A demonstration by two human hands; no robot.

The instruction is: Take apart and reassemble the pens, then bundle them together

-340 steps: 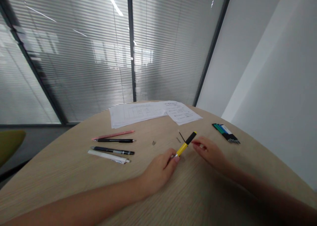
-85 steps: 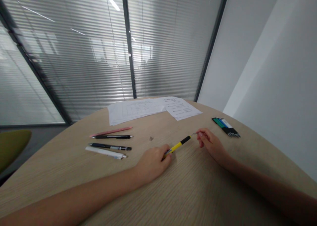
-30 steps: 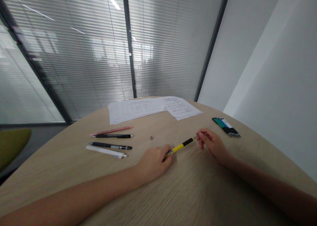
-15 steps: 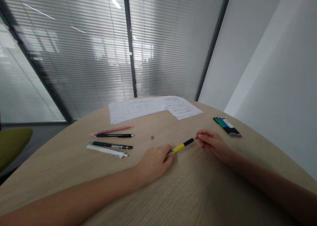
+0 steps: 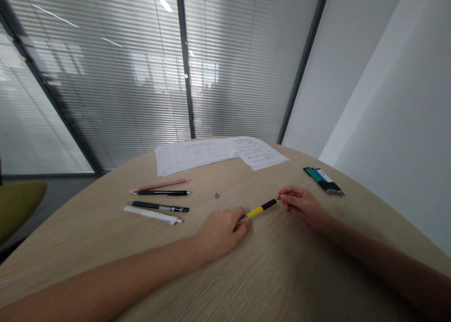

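I take the yellow pen [image 5: 258, 212] as the middle of my clock, with twelve pointing straight away from me. It slants between my two hands, its black grip and tip towards two o'clock, its rear end towards eight. My left hand [image 5: 221, 230], at eight, has its thumb and fingers gripping that rear end, so part of it is hidden. My right hand [image 5: 303, 207] comes in from three, thumb and fingers pinched together on the tip, which they mostly cover.

Between nine and ten, near my left knuckles, a small metal piece [image 5: 216, 196] lies on the counter [image 5: 197, 284]; it is too small for me to make out its shape. Farther out, around nine, four things lie in a loose stack of lines: a pink pen [image 5: 165, 184] farthest from me, then a black pen [image 5: 165, 193] with their left ends close together, then a dark pen with a silvery band [image 5: 158, 207], then a white pen [image 5: 151, 214] nearest me.

At two, well apart from the pen, is a flat pack [image 5: 322, 181] of green, blue, white and black, its silvery ends turned towards four. Printed sheets [image 5: 190, 158] spread from ten to twelve along the far edge, near the glass wall with blinds [image 5: 239, 68].
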